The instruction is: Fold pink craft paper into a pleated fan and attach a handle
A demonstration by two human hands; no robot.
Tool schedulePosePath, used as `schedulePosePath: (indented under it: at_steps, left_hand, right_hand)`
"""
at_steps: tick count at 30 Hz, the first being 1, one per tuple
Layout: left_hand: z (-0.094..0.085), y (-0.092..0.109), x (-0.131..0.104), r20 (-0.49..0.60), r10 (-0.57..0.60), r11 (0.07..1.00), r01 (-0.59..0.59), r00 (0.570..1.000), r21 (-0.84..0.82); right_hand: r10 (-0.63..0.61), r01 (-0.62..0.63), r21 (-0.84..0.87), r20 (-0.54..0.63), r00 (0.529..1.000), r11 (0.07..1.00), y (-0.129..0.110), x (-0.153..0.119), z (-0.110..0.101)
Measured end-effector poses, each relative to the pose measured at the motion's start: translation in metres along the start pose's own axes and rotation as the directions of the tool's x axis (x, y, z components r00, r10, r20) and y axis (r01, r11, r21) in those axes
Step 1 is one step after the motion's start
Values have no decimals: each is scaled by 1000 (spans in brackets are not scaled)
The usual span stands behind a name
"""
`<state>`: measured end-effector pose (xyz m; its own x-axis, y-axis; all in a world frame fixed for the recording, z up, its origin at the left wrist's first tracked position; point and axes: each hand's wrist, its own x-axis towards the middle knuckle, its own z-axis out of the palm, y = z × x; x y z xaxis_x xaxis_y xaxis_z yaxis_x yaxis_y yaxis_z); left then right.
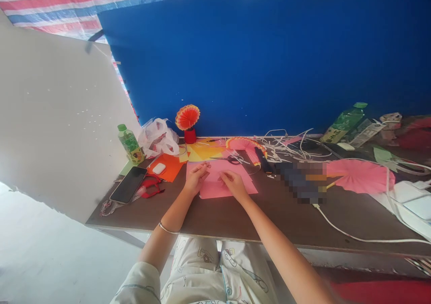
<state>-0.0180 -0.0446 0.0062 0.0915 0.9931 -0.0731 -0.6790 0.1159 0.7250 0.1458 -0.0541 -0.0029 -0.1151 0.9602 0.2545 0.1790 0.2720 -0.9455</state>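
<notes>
A sheet of pink paper [218, 190] lies on the dark table beneath both hands. My left hand [197, 179] hovers over its left part, fingers curled in toward the thumb. My right hand [233, 183] is at its right part, thumb and fingertips pinched together. A small gap separates the two hands. Anything between the fingertips is too small to make out. Just behind the paper lie scissors [232, 160] with dark handles. Yellow paper [204, 152] is spread further back, beside a pleated pink paper strip with an orange-yellow edge [247, 146].
At left are a phone [128, 185], red-handled pliers [152, 186], a white earphone case [159, 168] on orange paper and a green bottle [130, 145]. A pleated paper flower [187, 117] stands behind. To the right are paper scraps, a pink paper fan [362, 176] and a white cable [350, 235].
</notes>
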Motion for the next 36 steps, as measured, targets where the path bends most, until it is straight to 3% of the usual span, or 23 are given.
schedulePosePath:
  at_steps: [12, 19, 22, 29, 33, 36]
  left_hand:
    - [0, -1, -1, 13, -20, 1000, 20, 1000, -6]
    - [2, 0, -1, 9, 3, 1000, -3, 1000, -14]
    - [3, 0, -1, -5, 1, 1000, -1, 1000, -3]
    - [8, 1, -5, 31, -2, 998, 0, 1000, 67]
    - [9, 2, -6, 101, -26, 996, 17, 995, 92]
    - [6, 0, -5, 154, -15, 989, -8, 988, 149]
  right_hand:
    - [-60, 61, -114, 12, 998, 992, 6, 2, -4]
    - [-32, 34, -70, 25, 999, 997, 7, 3, -2]
    - [-14, 13, -56, -22, 1000, 998, 8, 2, 0]
    - [-162, 145, -281, -40, 986, 949, 7, 0, 4]
    - [-99, 79, -211, -86, 991, 974, 8, 1, 2]
    - [-47, 42, -91, -48, 998, 995, 7, 3, 0]
